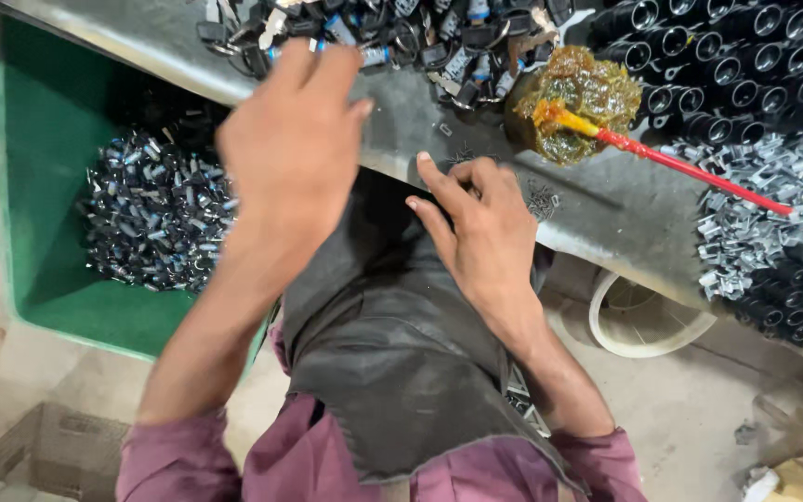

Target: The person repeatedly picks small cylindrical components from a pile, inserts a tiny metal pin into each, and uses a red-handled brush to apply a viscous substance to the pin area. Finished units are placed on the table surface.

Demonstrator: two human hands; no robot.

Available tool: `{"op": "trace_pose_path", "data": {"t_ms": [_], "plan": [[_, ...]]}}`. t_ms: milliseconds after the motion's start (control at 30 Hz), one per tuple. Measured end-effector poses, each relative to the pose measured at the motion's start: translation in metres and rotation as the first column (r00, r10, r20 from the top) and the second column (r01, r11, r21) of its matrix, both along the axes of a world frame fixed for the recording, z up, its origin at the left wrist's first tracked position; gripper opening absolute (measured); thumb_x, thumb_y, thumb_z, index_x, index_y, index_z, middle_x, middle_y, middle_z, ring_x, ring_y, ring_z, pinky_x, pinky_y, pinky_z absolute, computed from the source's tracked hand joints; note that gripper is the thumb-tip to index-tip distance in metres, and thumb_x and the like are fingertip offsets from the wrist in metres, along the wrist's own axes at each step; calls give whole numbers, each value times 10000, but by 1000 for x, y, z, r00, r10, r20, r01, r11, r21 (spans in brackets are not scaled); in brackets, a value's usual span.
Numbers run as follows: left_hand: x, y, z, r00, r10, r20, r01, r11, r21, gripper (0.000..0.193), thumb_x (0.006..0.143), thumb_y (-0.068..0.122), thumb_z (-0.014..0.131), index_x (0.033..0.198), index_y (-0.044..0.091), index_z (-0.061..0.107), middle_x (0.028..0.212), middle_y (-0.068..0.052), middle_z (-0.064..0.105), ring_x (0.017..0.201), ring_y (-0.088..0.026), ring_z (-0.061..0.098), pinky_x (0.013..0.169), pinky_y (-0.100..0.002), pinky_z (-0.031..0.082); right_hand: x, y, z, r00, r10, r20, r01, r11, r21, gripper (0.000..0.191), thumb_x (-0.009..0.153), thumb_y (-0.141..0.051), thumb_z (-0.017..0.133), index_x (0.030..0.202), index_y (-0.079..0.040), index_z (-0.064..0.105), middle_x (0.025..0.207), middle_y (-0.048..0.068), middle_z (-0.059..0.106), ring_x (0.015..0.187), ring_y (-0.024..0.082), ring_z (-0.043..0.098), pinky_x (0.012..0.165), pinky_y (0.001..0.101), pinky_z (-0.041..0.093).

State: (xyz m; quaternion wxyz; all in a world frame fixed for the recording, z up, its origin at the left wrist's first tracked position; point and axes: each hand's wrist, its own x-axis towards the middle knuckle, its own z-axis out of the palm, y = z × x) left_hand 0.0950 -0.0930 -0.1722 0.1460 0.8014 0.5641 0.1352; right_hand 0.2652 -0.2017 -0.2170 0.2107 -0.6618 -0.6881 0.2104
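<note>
My left hand (292,139) reaches over the grey workbench (606,200) edge toward a heap of small black and silver parts (392,37); its fingers are spread and I see nothing held. My right hand (476,228) rests at the bench's front edge above a dark leather apron (392,344) on my lap, fingers curled; whether they pinch a small part I cannot tell. A lump of amber grease (576,98) with a red-handled stick (690,169) in it sits just right of that hand.
A green bin (48,139) at left holds a pile of finished black and silver pieces (155,214). Black tubes (736,65) and bright metal clips (759,200) fill the bench's right side. A white round container (643,321) stands on the floor beneath.
</note>
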Motion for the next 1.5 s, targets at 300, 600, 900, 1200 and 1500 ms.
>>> {"op": "trace_pose_path", "data": {"t_ms": [300, 600, 900, 1200, 1500], "plan": [[-6, -16, -61, 1000, -23, 20, 19, 983, 184, 285, 923, 168, 809, 1077, 96, 580, 1050, -82, 545, 931, -299, 631, 705, -428, 522, -2, 3, 1, 999, 19, -28, -18, 998, 61, 167, 895, -159, 843, 1009, -153, 722, 991, 0, 663, 940, 233, 597, 745, 376, 509], [5, -28, -29, 188, 531, 826, 164, 812, -560, 129, 1119, 72, 545, 1222, 20, 605, 1075, -50, 650, 955, -103, 589, 938, -248, 496, 20, -29, 26, 717, -357, -599, 267, 934, -237, 138, 958, 58, 720, 1068, -25, 705, 1094, 88, 739, 1028, 117, 694, 858, 235, 545], [29, -80, -7, 170, 746, 644, 510, 492, -706, 370, 996, 115, 608, 1341, 75, 480, 1057, -7, 602, 950, -80, 606, 876, -232, 522, 7, -34, 37, 529, -276, -802, 259, 953, -158, 145, 1038, 68, 679, 1119, -19, 596, 1318, 164, 664, 1090, 154, 634, 976, 255, 529], [9, -101, -29, 165, 794, 585, 652, 357, -669, 252, 1067, 134, 612, 1286, 15, 578, 1089, -42, 641, 948, -95, 626, 847, -267, 542, 3, -57, 27, 470, -318, -823, 377, 916, -139, 139, 1005, 104, 693, 1097, 13, 644, 1268, 115, 553, 1003, 139, 663, 845, 255, 606], [20, -113, -18, 84, 918, 389, 651, 245, -719, 265, 1063, 135, 615, 1308, 38, 586, 1044, -20, 641, 865, -89, 599, 756, -275, 544, 0, -60, 26, 544, -367, -755, 395, 905, -156, 219, 936, 151, 744, 1078, 5, 663, 1212, 99, 544, 984, 122, 657, 884, 231, 578]]}}
